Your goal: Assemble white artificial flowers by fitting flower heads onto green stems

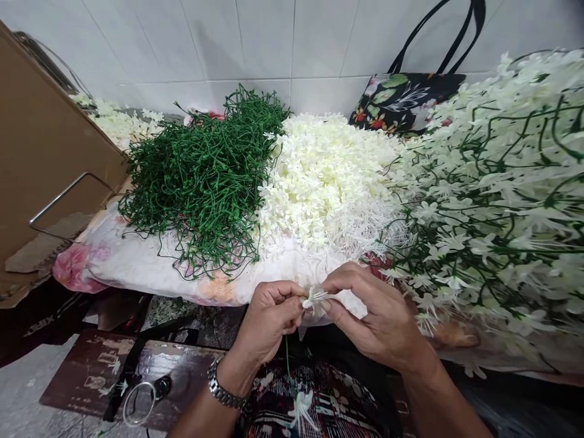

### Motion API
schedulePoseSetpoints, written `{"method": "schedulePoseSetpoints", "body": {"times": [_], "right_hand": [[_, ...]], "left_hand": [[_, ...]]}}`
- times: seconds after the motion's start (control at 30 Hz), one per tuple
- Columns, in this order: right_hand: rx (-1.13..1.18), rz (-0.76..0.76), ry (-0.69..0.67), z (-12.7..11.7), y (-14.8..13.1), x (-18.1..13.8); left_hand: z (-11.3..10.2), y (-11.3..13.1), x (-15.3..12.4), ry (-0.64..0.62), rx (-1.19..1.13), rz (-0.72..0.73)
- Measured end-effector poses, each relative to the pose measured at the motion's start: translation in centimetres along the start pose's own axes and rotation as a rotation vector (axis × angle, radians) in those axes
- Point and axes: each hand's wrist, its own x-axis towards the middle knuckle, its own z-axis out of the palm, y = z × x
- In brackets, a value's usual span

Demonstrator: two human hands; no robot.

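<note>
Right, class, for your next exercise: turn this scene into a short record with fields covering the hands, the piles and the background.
Left hand: fingertips at one side of a white flower
Right hand: thumb and fingers at its other side
Below left hand: green stem, second white flower at its lower end
Left pile: green stems
Middle pile: loose white blossoms
Right pile: white flowers on green stems
Surface: floral cloth
Background: tiled wall, floral bag

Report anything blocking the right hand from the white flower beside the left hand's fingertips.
Nothing visible is in the way: the right hand has its fingertips on the white flower, opposite the left hand.
</note>
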Motion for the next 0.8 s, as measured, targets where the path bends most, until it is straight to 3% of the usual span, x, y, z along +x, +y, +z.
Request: {"method": "schedulePoseSetpoints", "body": {"times": [0.27, 0.47, 0.8], "right_hand": [[-0.062, -0.074, -0.099, 0.5, 0.1, 0.0], [-0.128, -0.134, -0.055, 1.3, 0.6, -0.4], [-0.057, -0.093, -0.018, 2.1, 0.7, -1.0]], "left_hand": [[0.4, 0.3, -0.1, -0.015, 0.054, -0.012], [0.5, 0.0, 0.2, -0.011, 0.045, -0.013], [0.4, -0.5, 0.2, -0.008, 0.094, 0.039]]}}
